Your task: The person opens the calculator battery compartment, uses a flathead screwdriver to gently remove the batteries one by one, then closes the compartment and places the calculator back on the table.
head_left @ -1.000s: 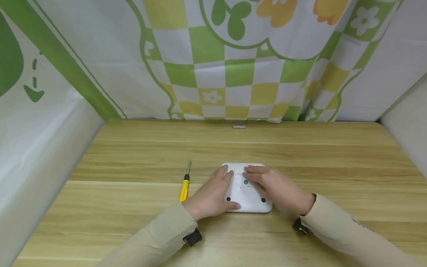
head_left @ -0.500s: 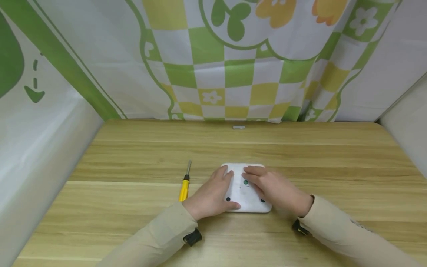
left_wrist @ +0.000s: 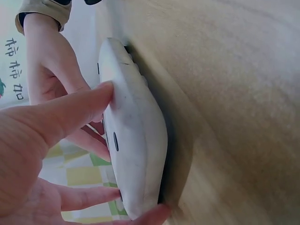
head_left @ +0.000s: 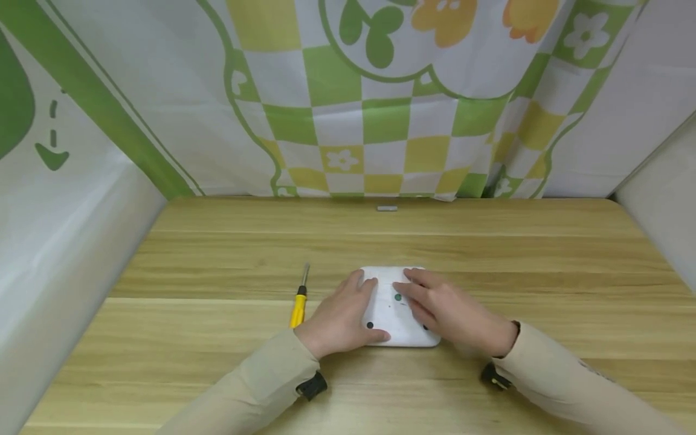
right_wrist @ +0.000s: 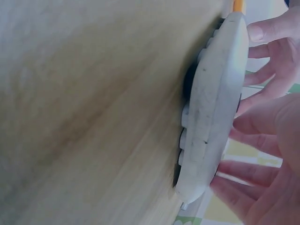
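Note:
A white calculator (head_left: 399, 326) lies face down on the table, its back with small dark round feet turned up. Rows of keys show along its underside in the right wrist view. My left hand (head_left: 338, 318) holds it at the left side, thumb on the back by the near edge, fingers at the far left corner. With the fingertips of my right hand (head_left: 454, 311) I press on the back near the far edge, where a thin cover line shows. The right fingers hide part of that area.
A yellow-handled screwdriver (head_left: 298, 309) lies left of the calculator, its handle end hidden by the left forearm. A small grey cylinder, perhaps a battery (head_left: 387, 208), lies at the table's back edge. A checkered curtain (head_left: 386, 121) hangs behind.
The right fingertips have shifted slightly on the calculator's back, and two of them have spread a little apart. The left hand keeps its hold. The head view has turned slightly.

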`<state>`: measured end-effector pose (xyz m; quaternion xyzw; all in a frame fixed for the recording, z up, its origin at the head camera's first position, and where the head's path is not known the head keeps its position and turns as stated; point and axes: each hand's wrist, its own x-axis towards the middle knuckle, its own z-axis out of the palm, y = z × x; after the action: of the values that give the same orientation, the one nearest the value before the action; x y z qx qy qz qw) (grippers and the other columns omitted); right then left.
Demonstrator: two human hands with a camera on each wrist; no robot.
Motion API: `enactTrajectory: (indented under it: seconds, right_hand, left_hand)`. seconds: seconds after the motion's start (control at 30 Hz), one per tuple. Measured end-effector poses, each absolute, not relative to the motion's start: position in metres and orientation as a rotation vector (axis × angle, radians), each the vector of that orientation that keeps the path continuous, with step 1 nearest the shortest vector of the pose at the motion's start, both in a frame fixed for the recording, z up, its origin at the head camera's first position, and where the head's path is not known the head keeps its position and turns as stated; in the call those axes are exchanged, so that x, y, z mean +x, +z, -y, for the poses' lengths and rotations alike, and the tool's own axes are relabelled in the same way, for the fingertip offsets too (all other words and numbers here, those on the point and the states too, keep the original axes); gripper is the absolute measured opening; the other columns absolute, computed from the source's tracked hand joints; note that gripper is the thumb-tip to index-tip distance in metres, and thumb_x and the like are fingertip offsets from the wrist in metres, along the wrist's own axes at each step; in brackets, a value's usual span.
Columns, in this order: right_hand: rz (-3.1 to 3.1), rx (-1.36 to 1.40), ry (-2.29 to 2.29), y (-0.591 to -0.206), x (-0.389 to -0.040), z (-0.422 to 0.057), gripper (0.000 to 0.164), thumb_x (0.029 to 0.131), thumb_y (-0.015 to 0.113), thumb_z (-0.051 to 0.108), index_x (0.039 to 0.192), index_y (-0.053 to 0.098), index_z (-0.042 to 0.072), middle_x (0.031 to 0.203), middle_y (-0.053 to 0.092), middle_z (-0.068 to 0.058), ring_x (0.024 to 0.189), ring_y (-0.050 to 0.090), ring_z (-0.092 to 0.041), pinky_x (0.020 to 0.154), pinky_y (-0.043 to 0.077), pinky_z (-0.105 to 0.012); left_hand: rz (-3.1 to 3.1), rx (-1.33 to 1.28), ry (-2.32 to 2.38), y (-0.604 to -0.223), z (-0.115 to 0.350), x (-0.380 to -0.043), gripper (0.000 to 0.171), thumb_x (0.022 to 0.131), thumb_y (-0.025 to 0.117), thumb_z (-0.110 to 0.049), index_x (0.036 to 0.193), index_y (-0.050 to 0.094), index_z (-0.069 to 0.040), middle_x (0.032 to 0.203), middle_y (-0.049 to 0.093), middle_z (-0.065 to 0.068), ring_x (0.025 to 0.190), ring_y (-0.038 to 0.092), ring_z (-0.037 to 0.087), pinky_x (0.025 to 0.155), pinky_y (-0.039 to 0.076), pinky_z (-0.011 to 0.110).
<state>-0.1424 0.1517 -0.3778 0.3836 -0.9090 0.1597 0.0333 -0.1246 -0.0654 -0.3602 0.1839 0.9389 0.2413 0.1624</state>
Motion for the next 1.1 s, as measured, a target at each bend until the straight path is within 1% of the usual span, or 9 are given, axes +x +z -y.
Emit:
enactTrajectory:
  seconds: [0.27,0.33,0.4,0.47,0.53,0.6,0.77,0.9,1.1]
  right_hand:
    - [2.878,1.054,0.548,-0.376,-0.139,-0.153,0.041,0.091,0.066,0.021,0.126,0.060,-0.001,0.132,0.052,-0.029,0.118,0.056,-0.040,0.093,0.049,-0.047]
    - [2.916,0.991,0.563,-0.375,-0.138,-0.153,0.042,0.090,0.067,0.022,0.125,0.061,0.000,0.131,0.053,-0.028,0.109,0.062,-0.035,0.090,0.052,-0.046]
    - [2.954,0.923,0.588,-0.373,-0.137,-0.154,0.042,0.089,0.068,0.023,0.124,0.061,0.001,0.130,0.054,-0.027,0.090,0.067,-0.025,0.082,0.055,-0.040]
    - [2.984,0.859,0.608,-0.371,-0.136,-0.154,0.042,0.088,0.070,0.024,0.123,0.062,0.001,0.130,0.055,-0.027,0.072,0.063,-0.013,0.072,0.056,-0.032]
    - [3.004,0.815,0.630,-0.370,-0.134,-0.154,0.042,0.087,0.071,0.024,0.122,0.063,0.001,0.129,0.055,-0.027,0.063,0.055,-0.005,0.065,0.053,-0.026]
    - [3.010,0.790,0.644,-0.370,-0.133,-0.154,0.042,0.087,0.072,0.023,0.121,0.063,0.001,0.128,0.055,-0.026,0.062,0.053,-0.004,0.063,0.051,-0.025]
    - [2.992,0.766,0.661,-0.369,-0.131,-0.154,0.041,0.086,0.073,0.022,0.120,0.064,0.001,0.122,0.059,-0.023,0.072,0.059,-0.011,0.064,0.052,-0.026]
    - [3.000,0.745,0.655,-0.367,-0.130,-0.153,0.041,0.086,0.072,0.022,0.120,0.063,0.001,0.118,0.060,-0.022,0.067,0.054,-0.009,0.059,0.048,-0.023]
    - [3.025,0.702,0.652,-0.366,-0.128,-0.150,0.042,0.086,0.072,0.022,0.121,0.063,0.001,0.118,0.060,-0.023,0.067,0.052,-0.010,0.060,0.047,-0.024]
  left_hand:
    - [-2.649,0.472,0.749,-0.359,0.067,-0.125,0.089,0.077,0.079,-0.038,0.145,0.035,-0.002,0.152,0.022,0.027,0.129,0.043,0.038,0.103,0.042,0.048]
    - [-2.642,0.467,0.749,-0.358,0.068,-0.126,0.088,0.077,0.079,-0.039,0.145,0.036,-0.002,0.152,0.023,0.027,0.128,0.044,0.038,0.103,0.042,0.048]
    - [-2.637,0.460,0.758,-0.357,0.069,-0.126,0.087,0.079,0.078,-0.038,0.145,0.036,-0.001,0.151,0.026,0.026,0.125,0.046,0.037,0.102,0.043,0.047]
    - [-2.640,0.452,0.773,-0.357,0.070,-0.127,0.084,0.081,0.076,-0.037,0.144,0.036,0.000,0.148,0.030,0.026,0.124,0.048,0.036,0.102,0.043,0.047]
    - [-2.655,0.455,0.784,-0.358,0.071,-0.128,0.081,0.083,0.074,-0.036,0.143,0.036,0.002,0.144,0.036,0.026,0.120,0.050,0.036,0.100,0.045,0.047]
    - [-2.669,0.461,0.797,-0.358,0.073,-0.128,0.078,0.084,0.074,-0.033,0.141,0.037,0.004,0.137,0.042,0.025,0.113,0.053,0.034,0.096,0.047,0.045]
    - [-2.696,0.458,0.774,-0.359,0.075,-0.131,0.074,0.085,0.073,-0.034,0.138,0.039,0.006,0.120,0.051,0.020,0.098,0.054,0.026,0.086,0.049,0.041]
    - [-2.687,0.432,0.762,-0.360,0.075,-0.132,0.075,0.086,0.071,-0.034,0.138,0.038,0.009,0.122,0.053,0.021,0.102,0.054,0.027,0.090,0.048,0.041]
    - [-2.616,0.405,0.887,-0.363,0.074,-0.134,0.072,0.088,0.070,-0.029,0.138,0.037,0.010,0.127,0.054,0.022,0.108,0.055,0.028,0.094,0.046,0.044]
